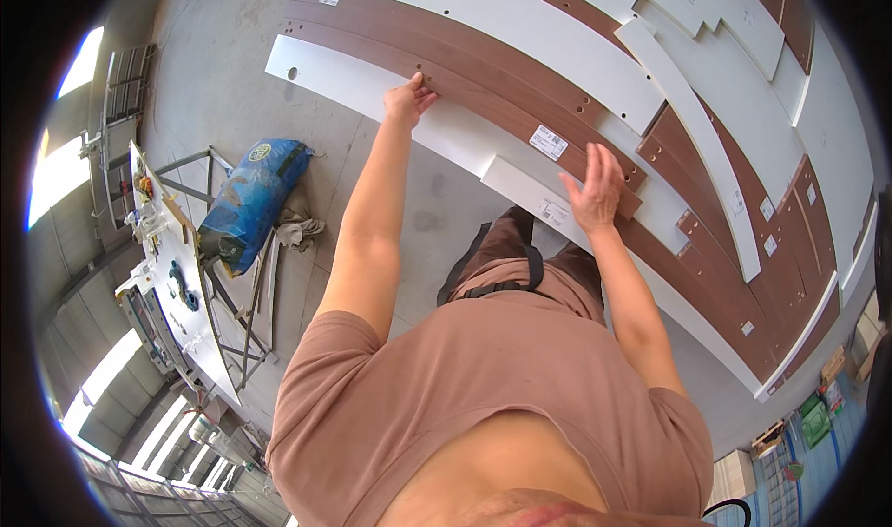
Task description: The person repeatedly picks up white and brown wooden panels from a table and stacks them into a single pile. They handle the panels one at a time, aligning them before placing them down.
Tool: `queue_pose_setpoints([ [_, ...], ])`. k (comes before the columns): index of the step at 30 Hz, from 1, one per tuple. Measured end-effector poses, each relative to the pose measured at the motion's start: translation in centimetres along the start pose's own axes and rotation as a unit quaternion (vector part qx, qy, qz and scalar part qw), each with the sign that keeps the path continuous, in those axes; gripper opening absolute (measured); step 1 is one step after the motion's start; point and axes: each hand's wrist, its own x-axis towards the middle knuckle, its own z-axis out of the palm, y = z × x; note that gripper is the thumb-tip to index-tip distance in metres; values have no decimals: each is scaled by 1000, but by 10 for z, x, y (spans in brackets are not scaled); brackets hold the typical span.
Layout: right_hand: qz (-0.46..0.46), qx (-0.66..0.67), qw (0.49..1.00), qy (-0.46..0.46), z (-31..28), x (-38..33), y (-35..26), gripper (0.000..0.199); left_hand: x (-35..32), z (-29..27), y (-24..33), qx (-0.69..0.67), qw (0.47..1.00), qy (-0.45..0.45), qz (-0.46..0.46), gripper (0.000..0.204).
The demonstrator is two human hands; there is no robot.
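Note:
A long stack of flat brown and white panels spreads out in front of me. Along its near side lies a narrow brown panel (pixel 492 107) with drilled holes and a white label. My left hand (pixel 409 99) is at this panel's near edge, its fingers bent and closed on the edge beside a hole. Toward the panel's right end is my right hand (pixel 597 188), fingers stretched out and thumb apart, holding nothing. Below the brown panel a long white panel (pixel 334 73) shows, with a round hole near its left end. A short white labelled piece (pixel 530 192) sits close to my legs.
A curved white strip (pixel 697 146) lies across brown panels at the right. To my left, a blue sack (pixel 260 197) rests by a metal-framed stand with a white tabletop (pixel 200 318). A green bin (pixel 815 422) stands at the far right.

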Motion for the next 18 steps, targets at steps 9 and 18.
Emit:
queue_pose_setpoints([
  [9, 160, -62, 983, -59, -52, -106, 42, 111, 26, -12, -2, 13, 999, -48, -7, 22],
  [18, 161, -56, 969, -180, -66, -127, 46, 133, 15, -7, 6, 24, 999, -41, -8, 26],
])
